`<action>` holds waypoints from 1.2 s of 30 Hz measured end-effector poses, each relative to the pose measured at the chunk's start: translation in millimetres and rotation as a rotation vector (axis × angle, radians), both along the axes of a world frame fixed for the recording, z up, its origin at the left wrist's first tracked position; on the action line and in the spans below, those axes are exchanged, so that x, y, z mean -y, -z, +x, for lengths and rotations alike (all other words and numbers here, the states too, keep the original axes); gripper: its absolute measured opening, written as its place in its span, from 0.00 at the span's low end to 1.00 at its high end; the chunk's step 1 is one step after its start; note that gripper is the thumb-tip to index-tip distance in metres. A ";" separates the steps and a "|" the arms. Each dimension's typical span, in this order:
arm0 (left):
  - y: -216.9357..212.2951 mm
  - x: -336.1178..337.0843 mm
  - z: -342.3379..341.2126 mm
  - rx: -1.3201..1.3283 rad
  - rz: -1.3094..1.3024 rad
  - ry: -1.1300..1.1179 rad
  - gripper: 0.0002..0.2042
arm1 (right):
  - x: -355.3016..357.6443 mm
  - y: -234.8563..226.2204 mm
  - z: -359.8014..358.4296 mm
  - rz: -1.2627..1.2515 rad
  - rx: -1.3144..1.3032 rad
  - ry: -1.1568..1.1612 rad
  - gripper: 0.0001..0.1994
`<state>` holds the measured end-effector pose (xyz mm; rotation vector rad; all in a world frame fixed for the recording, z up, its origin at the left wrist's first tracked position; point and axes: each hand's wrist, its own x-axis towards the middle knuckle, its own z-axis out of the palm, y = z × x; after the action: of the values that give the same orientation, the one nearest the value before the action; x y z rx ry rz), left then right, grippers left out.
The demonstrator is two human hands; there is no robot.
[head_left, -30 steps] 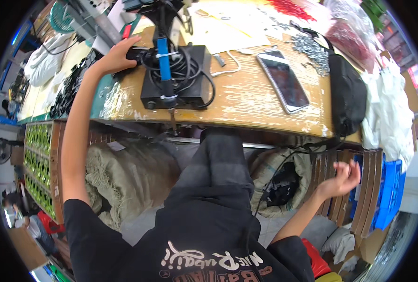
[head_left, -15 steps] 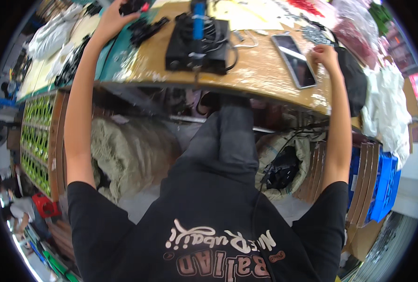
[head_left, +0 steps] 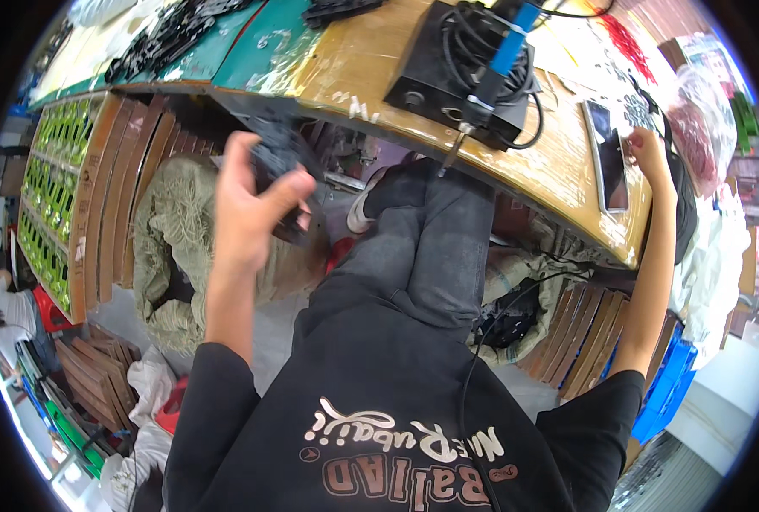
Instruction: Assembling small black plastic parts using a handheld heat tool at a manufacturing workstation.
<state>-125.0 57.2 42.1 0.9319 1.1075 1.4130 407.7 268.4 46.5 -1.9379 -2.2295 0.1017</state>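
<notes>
My left hand [head_left: 247,200] is off the table's front edge, above the sacks, its thumb and fingers around a clump of dark parts [head_left: 279,158]. Motion blurs the clump, so the kind of parts cannot be made out. Over on the right side of the table, my right hand [head_left: 648,155] rests beside a smartphone [head_left: 608,158] with a dark screen. Its fingers are curled together, and anything small between them is hidden. A black box-shaped device [head_left: 426,98] stands on the tabletop between my hands, with coiled cables and a blue-handled tool [head_left: 509,47] on top.
Black parts [head_left: 170,38] lie in piles on the green surface [head_left: 226,60] at the left. An open woven sack [head_left: 170,222] stands below my left hand, another sack [head_left: 533,337] under the table's right. Stacked trays [head_left: 63,196] stand far left; red pieces [head_left: 625,47] lie at the back right.
My left hand has come from the far left of the table down past its front edge, bringing the dark parts. My right hand stays by the phone. The whole view has shifted.
</notes>
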 end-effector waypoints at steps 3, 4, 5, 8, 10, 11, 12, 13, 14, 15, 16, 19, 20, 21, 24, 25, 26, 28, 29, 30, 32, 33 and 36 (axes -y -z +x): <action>14.3 17.6 13.0 0.131 -0.145 0.031 0.18 | 5.1 0.5 -8.3 0.020 0.075 -0.078 0.06; 12.0 23.7 15.0 0.157 -0.232 0.056 0.17 | 5.1 0.7 -11.1 0.017 0.086 -0.084 0.07; 10.9 28.3 22.9 0.223 -0.218 0.058 0.15 | 5.2 0.9 -13.1 0.014 0.096 -0.089 0.07; 20.6 38.6 37.3 0.350 -0.267 0.169 0.11 | 23.3 -16.9 -27.1 -0.033 -0.047 0.111 0.06; 28.1 43.2 48.9 0.301 -0.310 0.247 0.12 | 40.1 -22.7 -24.8 0.035 -0.146 0.152 0.07; 32.2 45.0 56.4 0.374 -0.257 0.251 0.12 | 50.4 -23.6 -25.7 0.111 -0.248 0.167 0.06; 30.2 47.0 62.0 0.372 -0.278 0.218 0.12 | 67.9 -27.6 -41.6 0.183 -0.413 0.143 0.05; 28.6 47.8 66.7 0.371 -0.296 0.184 0.11 | 87.8 -32.0 -65.1 0.259 -0.577 0.119 0.05; 29.0 48.2 71.3 0.370 -0.305 0.189 0.11 | 109.9 -37.8 -90.7 0.315 -0.663 0.141 0.05; 28.2 50.4 76.4 0.497 -0.324 0.139 0.12 | 134.6 -42.2 -116.3 0.375 -0.743 0.168 0.06; 27.2 53.2 81.1 0.615 -0.343 0.081 0.13 | 155.4 -39.0 -139.4 0.405 -0.779 0.180 0.07; 30.8 60.3 96.5 0.616 -0.136 -0.108 0.15 | 209.2 -17.7 -196.1 0.266 -1.173 0.036 0.06; 33.9 58.5 103.0 0.568 -0.154 -0.136 0.15 | 219.6 -3.8 -207.0 0.155 -1.368 0.002 0.05; 32.7 58.5 106.8 0.560 -0.160 -0.124 0.15 | 229.6 2.3 -219.9 0.052 -1.551 -0.049 0.05; 29.5 60.4 116.9 0.512 -0.031 -0.145 0.14 | 248.1 16.5 -246.3 -0.106 -1.741 -0.048 0.07; 26.8 61.3 120.1 0.496 -0.007 -0.148 0.13 | 250.6 20.0 -252.3 -0.129 -1.774 -0.050 0.08; 25.4 62.3 122.7 0.479 0.016 -0.153 0.13 | 252.3 22.9 -256.7 -0.162 -1.795 -0.053 0.08; 26.4 63.6 128.3 0.470 0.025 -0.158 0.13 | 253.8 25.3 -261.9 -0.163 -1.733 -0.044 0.08; 27.3 64.1 130.3 0.464 0.039 -0.171 0.14 | 253.4 26.0 -263.2 -0.152 -1.709 -0.049 0.07; 28.0 63.9 132.8 0.463 0.034 -0.163 0.14 | 254.6 25.7 -262.2 -0.156 -1.733 -0.029 0.08; 29.2 63.5 137.1 0.485 0.094 -0.158 0.16 | 256.0 25.1 -259.5 -0.155 -1.783 -0.001 0.08; 29.1 63.4 138.3 0.482 0.090 -0.150 0.16 | 256.4 25.7 -258.5 -0.155 -1.833 0.018 0.09; 29.6 63.6 139.5 0.482 0.089 -0.162 0.17 | 256.7 25.8 -255.3 -0.128 -1.800 0.001 0.09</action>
<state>14.5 -6.4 12.5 0.5252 0.7724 1.7176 152.4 11.7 20.7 -0.8853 -0.9020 1.3261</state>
